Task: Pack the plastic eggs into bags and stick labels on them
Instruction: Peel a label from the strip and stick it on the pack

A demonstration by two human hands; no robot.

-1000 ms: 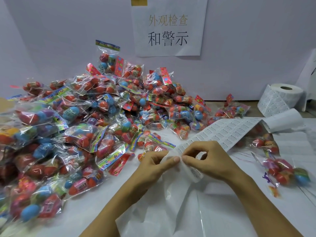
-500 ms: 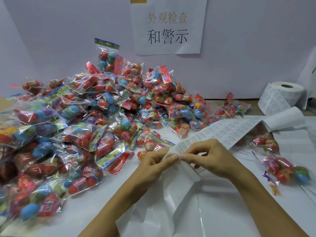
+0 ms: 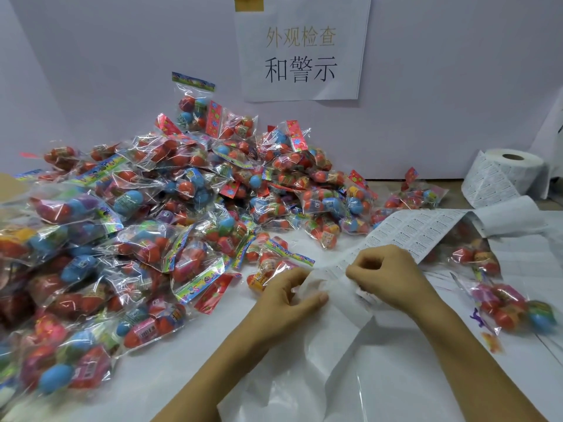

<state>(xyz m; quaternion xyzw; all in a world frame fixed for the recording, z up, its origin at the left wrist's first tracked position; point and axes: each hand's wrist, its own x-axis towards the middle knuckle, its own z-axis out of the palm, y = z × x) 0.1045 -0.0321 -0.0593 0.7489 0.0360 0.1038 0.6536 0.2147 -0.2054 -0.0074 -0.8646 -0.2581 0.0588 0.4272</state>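
1. Judging from my seat, the bagging looks mostly done: a big heap of bags (image 3: 170, 226) filled with plastic eggs covers the counter (image 3: 170, 376) from nine o'clock round to twelve.
2. Some bags in the heap show a small white printed sticker, others do not from this angle, so I cannot count how many are labelled.
3. A few more bags (image 3: 515, 312) lie apart at three o'clock, just beside the paper; whether those are finished I cannot tell.
4. My left hand (image 3: 286, 296) pinches the blank backing paper between thumb and fingers, right at the centre of view.
5. My right hand (image 3: 387, 278) is curled with its fingertips pinched at the edge of the label strip (image 3: 426, 229), which runs off toward two o'clock; I read this as peeling one label free, though the label itself is too small to make out.
6. A fat roll of labels (image 3: 502, 175) stands at two o'clock against the wall, so plenty of stock is left.
7. No bag is under my hands now, so in my judgement the sticking for this round is yet to come.
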